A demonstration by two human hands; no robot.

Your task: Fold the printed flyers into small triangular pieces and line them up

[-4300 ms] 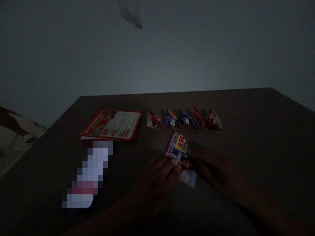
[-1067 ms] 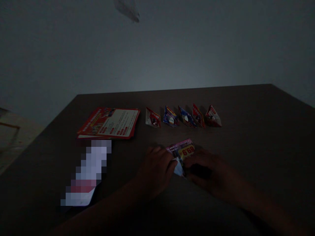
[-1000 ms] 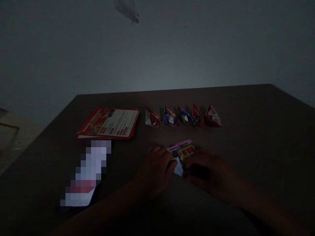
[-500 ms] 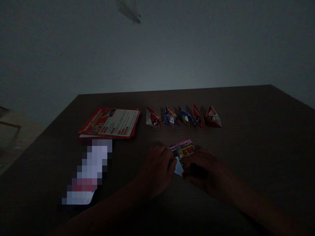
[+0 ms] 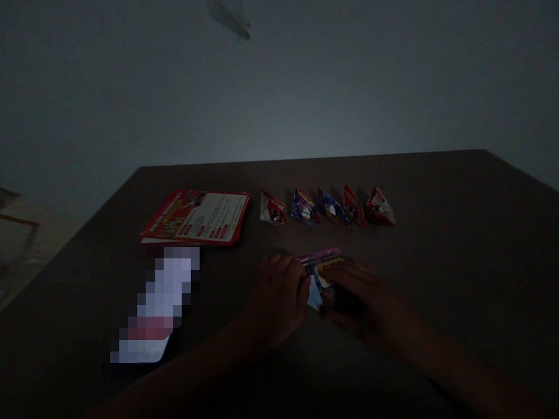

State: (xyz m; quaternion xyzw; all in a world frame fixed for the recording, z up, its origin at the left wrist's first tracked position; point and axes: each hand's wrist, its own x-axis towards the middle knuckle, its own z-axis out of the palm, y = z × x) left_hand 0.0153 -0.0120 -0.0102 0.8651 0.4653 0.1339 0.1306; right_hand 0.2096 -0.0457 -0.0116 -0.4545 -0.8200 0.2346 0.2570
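Observation:
A printed paper sheet (image 5: 321,256), pink along its far edge with a yellow patch and a pale blue folded part, lies between my hands near the middle of the table. My left hand (image 5: 279,297) is closed on its left side, thumb against the pale part. My right hand (image 5: 371,297) rests over its right side, fingers stretched across the yellow patch and the thumb lower down, apart from them. Beyond my hands stand several folded paper pieces in a row, among them a blue one (image 5: 304,208) and a red and white one (image 5: 379,208). The light is dim.
On the left of the dark table (image 5: 428,192) lies a stack of red and white printed sheets (image 5: 209,218). A phone (image 5: 159,314) with a blurred bright screen is nearer me. Behind the table rises a plain wall (image 5: 327,87).
My right hand's fingers have moved over the yellow patch and cover more of it. My left hand stays almost in place on the sheet.

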